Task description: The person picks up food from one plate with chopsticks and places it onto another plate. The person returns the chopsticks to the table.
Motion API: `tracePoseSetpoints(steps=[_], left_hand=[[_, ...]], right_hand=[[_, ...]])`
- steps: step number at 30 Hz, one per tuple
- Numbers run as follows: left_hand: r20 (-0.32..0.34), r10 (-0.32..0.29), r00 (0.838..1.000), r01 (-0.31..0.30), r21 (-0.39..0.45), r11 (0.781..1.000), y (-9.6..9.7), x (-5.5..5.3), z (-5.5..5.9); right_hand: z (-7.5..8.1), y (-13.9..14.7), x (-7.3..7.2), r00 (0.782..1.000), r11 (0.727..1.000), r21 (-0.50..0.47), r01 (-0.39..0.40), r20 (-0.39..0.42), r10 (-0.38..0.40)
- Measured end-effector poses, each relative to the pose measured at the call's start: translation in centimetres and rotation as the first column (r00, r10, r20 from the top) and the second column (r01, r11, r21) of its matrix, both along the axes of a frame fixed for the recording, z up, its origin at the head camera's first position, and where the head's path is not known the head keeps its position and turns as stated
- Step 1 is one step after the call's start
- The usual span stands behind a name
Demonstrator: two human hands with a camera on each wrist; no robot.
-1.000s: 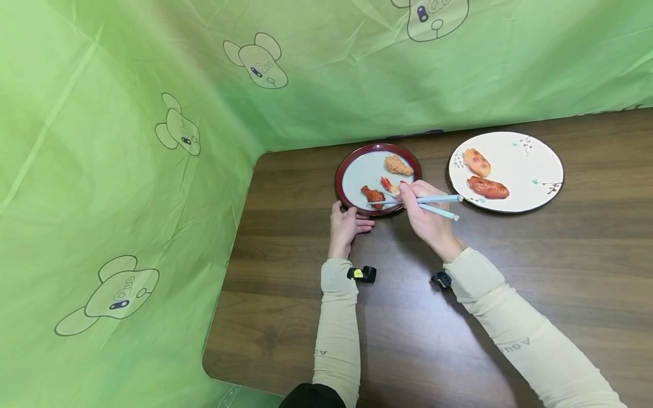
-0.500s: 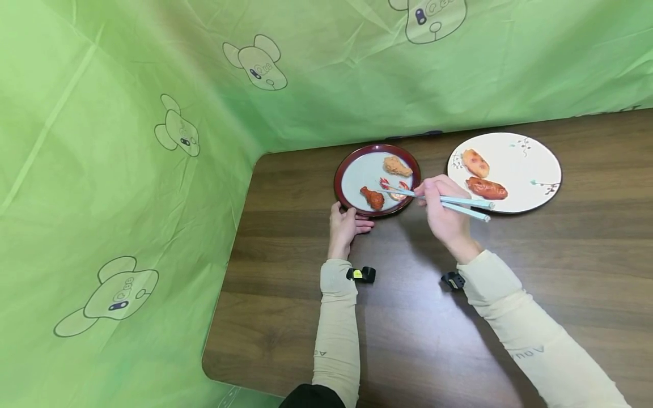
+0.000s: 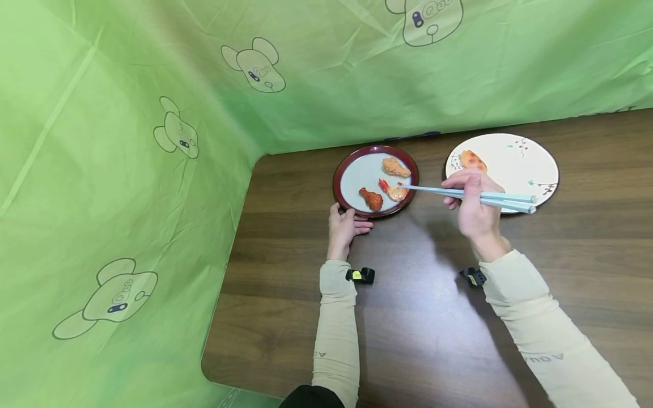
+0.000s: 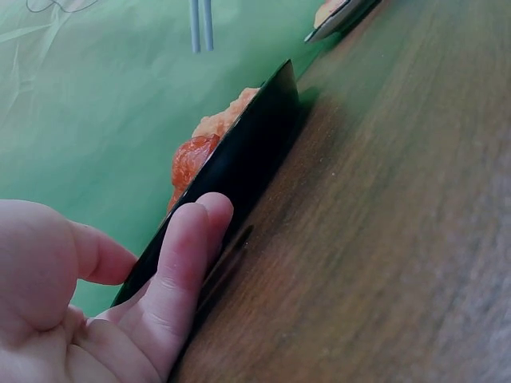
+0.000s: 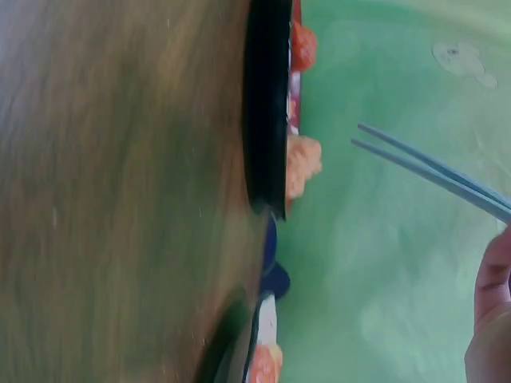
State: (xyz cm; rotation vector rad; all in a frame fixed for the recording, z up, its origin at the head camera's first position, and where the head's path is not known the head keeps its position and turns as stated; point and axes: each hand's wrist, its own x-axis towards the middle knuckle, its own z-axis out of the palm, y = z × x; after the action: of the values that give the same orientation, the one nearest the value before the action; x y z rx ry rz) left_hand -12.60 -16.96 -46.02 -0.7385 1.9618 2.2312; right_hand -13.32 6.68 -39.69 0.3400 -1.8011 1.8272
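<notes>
My left hand (image 3: pixel 343 231) holds the near left rim of a red-rimmed round plate (image 3: pixel 357 174), thumb and fingers on either side of its edge in the left wrist view. On it lie a dark drumstick (image 3: pixel 371 199), a shrimp (image 3: pixel 395 191) and a pale fried drumstick (image 3: pixel 395 166). My right hand (image 3: pixel 476 209) grips light-blue chopsticks (image 3: pixel 439 190), pointing left toward the shrimp in the head view. In the right wrist view the chopsticks (image 5: pixel 431 169) are in the air beyond the plate's edge, slightly parted, nothing between their tips.
A white oval plate (image 3: pixel 525 164) with floral sprigs stands to the right, partly behind my right hand. It bears a browned oval piece (image 3: pixel 472 160); another piece is mostly hidden. A green curtain (image 3: pixel 326 96) borders the wooden table (image 3: pixel 285 272) at the back and left.
My right hand has moved right with the chopsticks, drawing the tips back from the dark drumstick across the shrimp, and now covers part of the white plate. My left hand stays at the rim.
</notes>
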Motion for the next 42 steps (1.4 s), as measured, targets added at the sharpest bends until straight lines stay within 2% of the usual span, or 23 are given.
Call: tracePoseSetpoints(steps=[4, 8, 11, 16, 20, 23, 25, 32, 38, 42], left_hand=[[-0.002, 0.004, 1.0, -0.004, -0.006, 1.0, 0.0, 0.1, 0.0], [-0.001, 0.001, 1.0, -0.001, -0.008, 1.0, 0.1, 0.1, 0.0], [0.001, 0.001, 1.0, -0.001, -0.009, 1.0, 0.1, 0.1, 0.0], [-0.001, 0.004, 1.0, -0.004, -0.012, 1.0, 0.2, 0.2, 0.0], [-0.004, 0.005, 1.0, -0.005, -0.014, 1.0, 0.2, 0.2, 0.0], [-0.004, 0.01, 1.0, -0.01, -0.012, 1.0, 0.2, 0.2, -0.1], [-0.005, 0.013, 1.0, -0.013, -0.01, 1.0, 0.1, 0.2, -0.1], [-0.001, 0.019, 1.0, -0.019, -0.015, 1.0, 0.1, 0.2, -0.2], [-0.001, 0.023, 1.0, -0.023, -0.013, 1.0, 0.1, 0.2, -0.2], [0.001, 0.022, 1.0, -0.022, -0.015, 1.0, 0.2, 0.1, -0.1]], right_hand=[[0.2, 1.2, 0.0, 0.997, 1.0, 0.0, 0.011, 0.071, -0.011], [0.1, 2.9, -0.3, 0.987, 0.993, 0.072, 0.096, 0.124, -0.105], [0.2, 4.3, -0.5, 0.967, 0.978, 0.115, 0.176, 0.166, -0.194], [0.7, 6.9, -0.6, 0.944, 0.959, 0.15, 0.242, 0.194, -0.269], [0.9, 9.0, -0.5, 0.953, 0.956, 0.19, 0.223, 0.166, -0.255], [0.7, 10.1, -0.3, 0.968, 0.948, 0.244, 0.203, 0.097, -0.232], [0.7, 10.6, -0.1, 0.973, 0.947, 0.265, 0.183, 0.088, -0.213], [0.2, 11.2, 0.4, 0.988, 0.904, 0.4, 0.149, -0.036, -0.147], [0.1, 11.0, 1.0, 0.988, 0.868, 0.474, 0.146, -0.021, -0.155], [0.0, 11.0, 1.4, 0.986, 0.856, 0.494, 0.152, -0.012, -0.168]])
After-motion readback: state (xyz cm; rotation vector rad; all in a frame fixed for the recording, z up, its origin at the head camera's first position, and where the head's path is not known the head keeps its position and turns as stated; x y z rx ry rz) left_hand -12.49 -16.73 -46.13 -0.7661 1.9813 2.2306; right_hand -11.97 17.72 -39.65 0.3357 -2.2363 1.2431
